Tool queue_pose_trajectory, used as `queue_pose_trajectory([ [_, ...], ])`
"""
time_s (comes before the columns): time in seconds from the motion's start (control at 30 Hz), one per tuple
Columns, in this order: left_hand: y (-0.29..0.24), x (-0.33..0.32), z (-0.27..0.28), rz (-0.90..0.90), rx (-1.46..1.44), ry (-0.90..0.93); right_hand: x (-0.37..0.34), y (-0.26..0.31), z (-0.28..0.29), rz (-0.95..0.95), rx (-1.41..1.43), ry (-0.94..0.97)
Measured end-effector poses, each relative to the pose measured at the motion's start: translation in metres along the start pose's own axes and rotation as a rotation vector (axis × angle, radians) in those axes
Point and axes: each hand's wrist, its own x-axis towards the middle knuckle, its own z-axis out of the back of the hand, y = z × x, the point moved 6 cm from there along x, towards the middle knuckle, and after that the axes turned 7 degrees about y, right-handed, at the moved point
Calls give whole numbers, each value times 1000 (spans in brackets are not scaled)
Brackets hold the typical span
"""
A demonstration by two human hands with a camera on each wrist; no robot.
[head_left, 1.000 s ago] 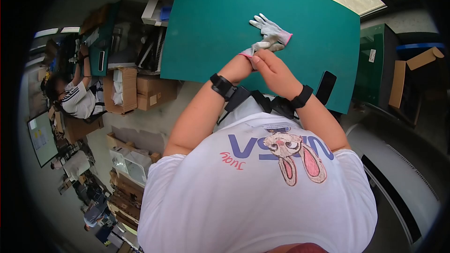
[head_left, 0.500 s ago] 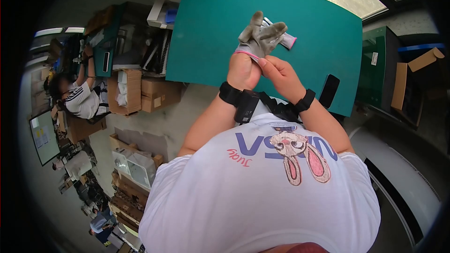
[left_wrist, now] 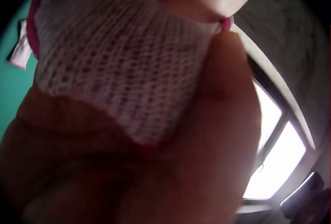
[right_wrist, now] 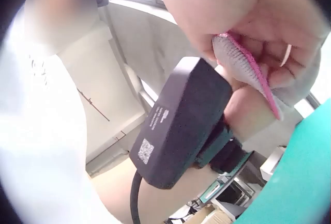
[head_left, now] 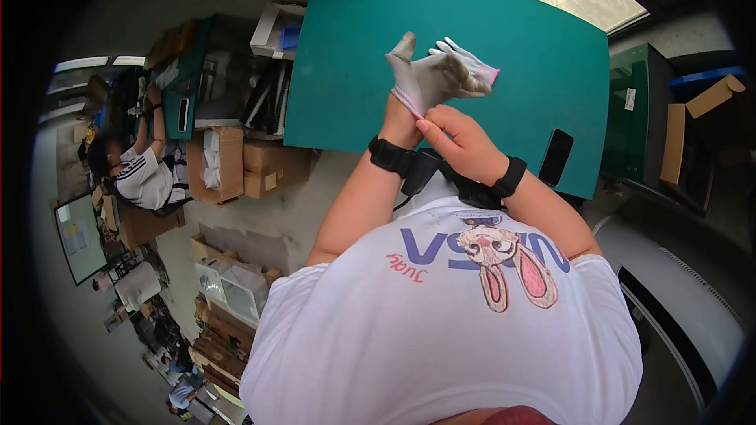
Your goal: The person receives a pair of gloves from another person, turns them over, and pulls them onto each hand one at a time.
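while the right hand (head_left: 465,142) pinches the glove cuff (head_left: 406,101) at upper centre, the left hand (head_left: 430,80) outstretched inside, a hard, lopsided tug could tear it

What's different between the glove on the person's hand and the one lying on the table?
The worn glove covers the left hand; the lying glove rests unworn on the green table. The right hand pinches the worn glove's cuff, while no hand grips the lying glove's cuff. The worn glove looks greyer, the lying glove paler. Both cuffs are edged pink.
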Motion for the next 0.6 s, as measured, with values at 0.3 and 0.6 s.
queue_pose_trajectory([
  [0.3,-31,-5,-14,-484,-309,-47,-2,-7,-4,-157,283,110],
  [0.6,-44,6,-43,-482,241,-134,-1,9,4,-1,145,171],
])
